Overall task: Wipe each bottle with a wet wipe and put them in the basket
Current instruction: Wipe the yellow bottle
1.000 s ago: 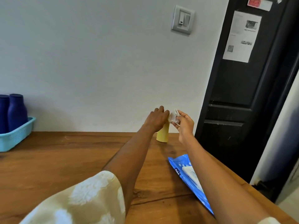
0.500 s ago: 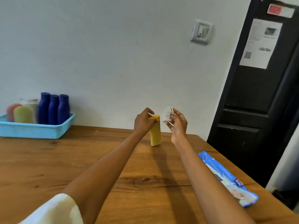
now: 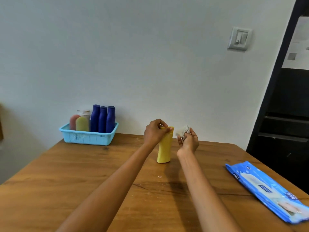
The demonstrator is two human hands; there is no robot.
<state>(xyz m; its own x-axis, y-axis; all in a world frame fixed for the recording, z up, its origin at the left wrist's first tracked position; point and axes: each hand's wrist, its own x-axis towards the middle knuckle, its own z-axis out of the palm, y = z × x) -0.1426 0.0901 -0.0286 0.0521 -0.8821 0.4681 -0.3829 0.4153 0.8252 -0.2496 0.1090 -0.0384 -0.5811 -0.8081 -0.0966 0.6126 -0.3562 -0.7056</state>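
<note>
Six bottles, as far as I can count, are already sitting in the turquoise basket (image 3: 88, 137) at the far left of the wooden surface (image 3: 66, 190): three dark blue bottles (image 3: 102, 118) upright on the right side, plus a pink one (image 3: 73, 121), a yellow-green one (image 3: 82, 123) and a whitish one (image 3: 84, 113) behind them. Can't tell if more are hidden in there. I'm judging those as wiped & done, since they're already stowed.

One yellow bottle (image 3: 164, 148) is left out, standing on the surface near the wall, well apart from the basket. My left hand (image 3: 154, 132) is gripping it at the top, fingers curled round the cap end. My right hand (image 3: 188, 141) is just beside it on the right, pinching a crumpled wet wipe (image 3: 183, 131) btwn fingers & thumb; the wipe isn't touching the bottle at this moment, small gap showing.

So I'm working on what looks like the last bottle, w/ no other loose ones in view. Whether its wiping is finished or only half done, I can't tell from here. Remaining, as I'm reading it: finishing any wipe needed, then carrying it left across the surface & setting it in the basket, where room looks tight.

Blue pack of wet wipes (image 3: 267, 191) is lying flat at the right edge of the surface, near my right forearm but not touching it.
</note>
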